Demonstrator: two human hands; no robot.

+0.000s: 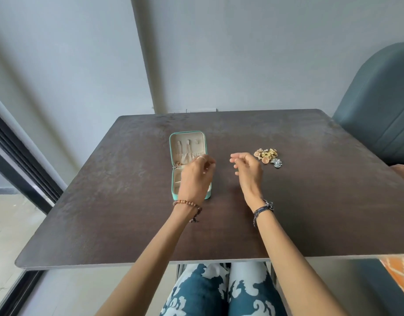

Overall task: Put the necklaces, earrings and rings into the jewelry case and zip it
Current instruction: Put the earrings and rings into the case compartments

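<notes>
The table point(118, 201) is showing a dark brown, matt top with a faintly mottled, stone-like grain, smooth at its rounded edges. The jewelry case point(176, 142) is presenting a teal, leather-like shell, slightly sheened, and its open inside is looking like soft beige cloth, matt and velvety, gathered into a pocket on the lid. The heap of jewelry point(267, 156) toward the right edge is glinting as polished gold-toned metal, with a few silvery, sparkling pieces. The left wrist is wearing a bracelet of wooden-looking brown beads point(186, 203); the right wrist is carrying dark braided cord point(263, 209). The chair point(379, 106) is looking like smooth grey-blue upholstery.
</notes>
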